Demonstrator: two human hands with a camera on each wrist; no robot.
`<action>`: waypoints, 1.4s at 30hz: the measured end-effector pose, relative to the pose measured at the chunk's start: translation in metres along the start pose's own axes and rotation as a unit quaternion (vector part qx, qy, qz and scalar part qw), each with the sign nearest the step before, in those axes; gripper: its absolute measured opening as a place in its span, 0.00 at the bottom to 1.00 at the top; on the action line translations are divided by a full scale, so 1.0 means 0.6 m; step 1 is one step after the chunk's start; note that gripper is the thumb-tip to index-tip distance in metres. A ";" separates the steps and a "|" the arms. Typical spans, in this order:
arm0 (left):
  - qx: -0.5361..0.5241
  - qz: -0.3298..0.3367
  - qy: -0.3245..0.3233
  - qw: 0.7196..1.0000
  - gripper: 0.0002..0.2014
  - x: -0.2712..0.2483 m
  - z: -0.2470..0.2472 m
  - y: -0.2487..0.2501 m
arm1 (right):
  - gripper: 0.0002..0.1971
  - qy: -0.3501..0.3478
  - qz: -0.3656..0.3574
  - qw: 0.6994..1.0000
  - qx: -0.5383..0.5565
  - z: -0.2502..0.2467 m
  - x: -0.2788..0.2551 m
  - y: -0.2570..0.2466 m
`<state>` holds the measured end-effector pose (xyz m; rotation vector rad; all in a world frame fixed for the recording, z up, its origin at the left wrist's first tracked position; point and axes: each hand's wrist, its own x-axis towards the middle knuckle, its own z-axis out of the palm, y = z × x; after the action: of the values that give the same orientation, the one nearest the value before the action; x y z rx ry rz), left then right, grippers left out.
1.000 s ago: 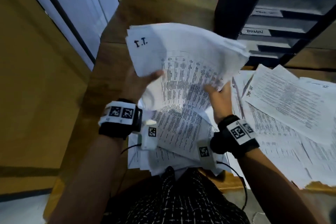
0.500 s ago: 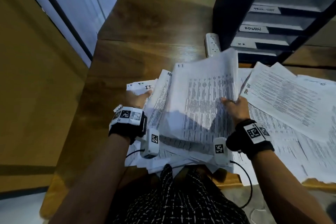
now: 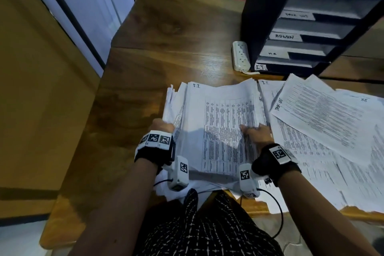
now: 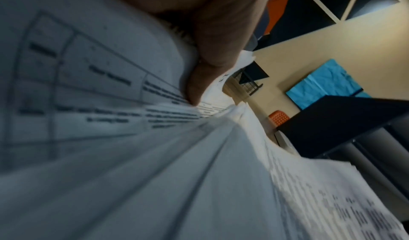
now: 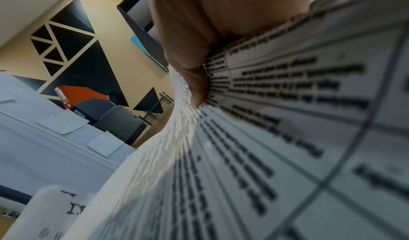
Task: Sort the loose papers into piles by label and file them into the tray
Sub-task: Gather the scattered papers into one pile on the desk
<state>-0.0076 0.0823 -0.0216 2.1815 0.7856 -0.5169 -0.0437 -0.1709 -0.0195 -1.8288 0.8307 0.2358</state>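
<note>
Stack of papers [image 3: 220, 129] marked "I.T." at its top left corner, lying at centre frame of the head view on the wooden table [image 3: 158, 64], held at both side edges. Left hand [image 3: 161, 125] at the stack's left edge, near mid-height, fingers curled round the fanned sheet edges; in the left wrist view, thumb [image 4: 208, 72] pressed down onto the printed top sheet, other fingers hidden beneath the paper. Right hand [image 3: 256, 133] at the stack's right edge, slightly lower in frame, thumb laid on the printed table of the top sheet; in the right wrist view, thumb [image 5: 194, 86] pinching the curved sheets, remaining fingers out of sight under them. Both forearms entering from the bottom of the frame, converging upward, wrists wearing black bands with white marker blocks. Stack bowed upward between the two grips, its near end overhanging further loose sheets at bottom centre.

To the right of the stack, spread of loose papers [image 3: 324, 127] covering the right centre of the frame, one sheet marked "TASK LIST" tilted across the others, just beside the right hand. Upper right: dark tiered tray [image 3: 264, 16] with labelled shelves, lowest label reading "I.T.", well apart from the held stack. White power strip [image 3: 241, 56] just left of the tray's base.
</note>
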 end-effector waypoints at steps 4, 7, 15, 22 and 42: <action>0.022 0.048 0.041 0.998 0.17 -0.017 -0.027 0.016 | 0.37 -0.012 0.003 1.000 -0.024 0.005 0.001 -0.007; 0.042 0.134 0.125 0.982 0.18 -0.023 -0.087 0.049 | 0.38 -0.012 0.007 1.000 -0.027 0.002 -0.003 -0.006; -0.067 0.278 0.326 0.901 0.14 -0.052 -0.267 0.122 | 0.38 -0.019 -0.011 0.999 -0.032 0.003 -0.010 -0.008; -0.210 0.246 0.209 0.923 0.21 -0.028 -0.242 0.105 | 0.34 -0.052 -0.038 0.998 0.024 0.034 -0.025 -0.014; -0.267 0.014 -0.082 0.960 0.08 0.031 -0.089 -0.035 | 0.31 0.056 -0.024 0.980 -0.192 0.058 0.003 -0.022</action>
<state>-0.0022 0.1408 -0.0088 1.6272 0.7052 -0.4066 -0.0263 -0.1383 -0.0250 -2.2380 0.8618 0.2795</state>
